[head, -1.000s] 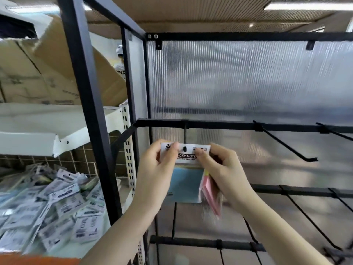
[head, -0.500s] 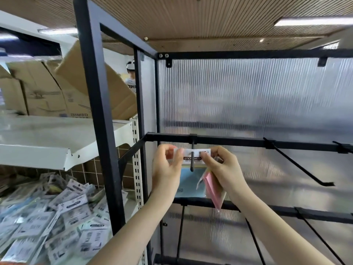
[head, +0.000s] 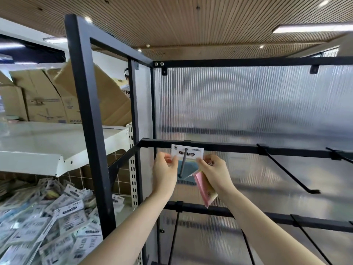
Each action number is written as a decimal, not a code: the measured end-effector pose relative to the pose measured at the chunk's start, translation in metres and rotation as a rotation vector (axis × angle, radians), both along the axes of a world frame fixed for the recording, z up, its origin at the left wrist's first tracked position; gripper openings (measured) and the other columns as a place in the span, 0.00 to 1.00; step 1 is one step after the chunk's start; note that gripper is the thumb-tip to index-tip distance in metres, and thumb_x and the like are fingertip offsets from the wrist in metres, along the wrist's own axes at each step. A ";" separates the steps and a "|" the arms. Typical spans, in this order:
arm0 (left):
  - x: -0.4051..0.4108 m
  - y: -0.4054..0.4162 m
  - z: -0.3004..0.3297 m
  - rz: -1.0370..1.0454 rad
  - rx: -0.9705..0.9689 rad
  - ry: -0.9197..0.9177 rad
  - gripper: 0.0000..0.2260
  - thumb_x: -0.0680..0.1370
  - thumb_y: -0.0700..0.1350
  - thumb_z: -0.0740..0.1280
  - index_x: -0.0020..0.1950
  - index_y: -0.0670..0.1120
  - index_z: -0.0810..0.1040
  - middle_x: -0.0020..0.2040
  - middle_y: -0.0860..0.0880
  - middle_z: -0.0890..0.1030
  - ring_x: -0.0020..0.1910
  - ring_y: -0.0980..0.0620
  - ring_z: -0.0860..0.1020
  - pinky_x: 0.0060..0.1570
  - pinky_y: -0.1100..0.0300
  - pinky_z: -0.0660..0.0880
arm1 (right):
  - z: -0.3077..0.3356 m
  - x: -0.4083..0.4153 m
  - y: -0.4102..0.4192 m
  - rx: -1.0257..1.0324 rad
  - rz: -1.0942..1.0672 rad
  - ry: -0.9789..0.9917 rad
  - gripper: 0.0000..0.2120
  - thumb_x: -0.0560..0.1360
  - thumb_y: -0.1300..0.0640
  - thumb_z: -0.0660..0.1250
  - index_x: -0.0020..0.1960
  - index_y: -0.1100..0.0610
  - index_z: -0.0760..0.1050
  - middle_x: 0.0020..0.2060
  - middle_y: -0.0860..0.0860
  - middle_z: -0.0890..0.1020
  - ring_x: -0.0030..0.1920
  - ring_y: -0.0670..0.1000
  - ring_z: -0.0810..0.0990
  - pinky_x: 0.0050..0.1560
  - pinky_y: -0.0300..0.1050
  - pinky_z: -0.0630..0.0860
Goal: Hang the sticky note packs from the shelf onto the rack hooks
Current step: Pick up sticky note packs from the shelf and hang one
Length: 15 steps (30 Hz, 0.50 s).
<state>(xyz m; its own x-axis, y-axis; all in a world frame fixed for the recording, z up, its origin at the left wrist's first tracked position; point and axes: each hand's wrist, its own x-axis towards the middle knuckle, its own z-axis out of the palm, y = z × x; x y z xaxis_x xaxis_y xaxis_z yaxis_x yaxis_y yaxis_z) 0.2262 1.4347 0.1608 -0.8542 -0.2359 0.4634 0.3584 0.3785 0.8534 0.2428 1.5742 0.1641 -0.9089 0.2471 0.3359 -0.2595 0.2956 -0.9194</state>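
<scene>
Both arms reach up and forward. Left hand point(head: 165, 172) pinches the left edge of the sticky note pack point(head: 187, 153); right hand point(head: 214, 172) pinches its right edge and grips a pink pack point(head: 205, 186), tilted down-right. The pack hangs upright, threaded on the rack hook point(head: 183, 163) under the crossbar point(head: 229, 147). Loose packs point(head: 57, 217) lie on the shelf point(head: 38, 161), lower left.

free: bay right of hook point(head: 183, 163) | blocked: crossbar point(head: 229, 148) above

Black rack point(head: 238, 149) and hook point(head: 183, 163); white-headed blue pack point(head: 188, 153); pink pack point(head: 204, 186); white shelf point(head: 57, 138); ribbed translucent panel point(head: 248, 104).
</scene>
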 end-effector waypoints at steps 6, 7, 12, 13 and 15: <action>0.007 0.003 -0.015 0.046 0.005 -0.047 0.05 0.79 0.45 0.64 0.48 0.47 0.70 0.45 0.49 0.77 0.44 0.48 0.76 0.39 0.56 0.72 | -0.011 0.006 0.010 0.012 -0.028 -0.027 0.05 0.77 0.52 0.67 0.44 0.53 0.74 0.40 0.49 0.79 0.40 0.50 0.77 0.37 0.40 0.70; 0.009 0.004 -0.019 0.069 -0.008 -0.056 0.05 0.79 0.45 0.65 0.48 0.46 0.69 0.44 0.48 0.77 0.43 0.48 0.76 0.35 0.58 0.70 | -0.013 0.009 0.012 0.005 -0.033 -0.042 0.05 0.77 0.52 0.67 0.45 0.53 0.73 0.41 0.49 0.79 0.39 0.49 0.77 0.36 0.39 0.69; 0.032 0.010 -0.033 0.208 -0.066 -0.071 0.10 0.79 0.47 0.65 0.42 0.45 0.67 0.40 0.47 0.75 0.41 0.48 0.74 0.29 0.62 0.61 | -0.024 0.028 0.027 -0.024 -0.016 -0.185 0.12 0.77 0.45 0.65 0.48 0.54 0.71 0.38 0.50 0.78 0.36 0.47 0.76 0.35 0.40 0.68; 0.039 0.014 -0.035 0.159 -0.085 -0.120 0.11 0.80 0.49 0.62 0.41 0.46 0.67 0.38 0.49 0.74 0.38 0.49 0.73 0.29 0.60 0.62 | -0.025 0.033 0.030 -0.019 0.001 -0.204 0.14 0.77 0.44 0.65 0.49 0.56 0.72 0.36 0.50 0.77 0.36 0.48 0.75 0.36 0.40 0.68; 0.057 0.022 -0.034 0.014 -0.106 -0.220 0.15 0.81 0.54 0.58 0.40 0.46 0.70 0.35 0.49 0.75 0.34 0.50 0.74 0.30 0.59 0.65 | -0.027 0.043 0.036 -0.010 0.020 -0.210 0.15 0.77 0.46 0.65 0.51 0.59 0.74 0.35 0.50 0.77 0.35 0.47 0.75 0.36 0.38 0.69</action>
<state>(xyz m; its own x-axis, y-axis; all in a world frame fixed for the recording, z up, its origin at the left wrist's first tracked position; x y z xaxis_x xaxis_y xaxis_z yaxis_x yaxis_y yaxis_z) 0.2834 1.4566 0.1268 -0.9342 -0.2085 0.2896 0.1625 0.4739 0.8655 0.2854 1.6098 0.1372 -0.9634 0.2310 0.1361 -0.0672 0.2833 -0.9567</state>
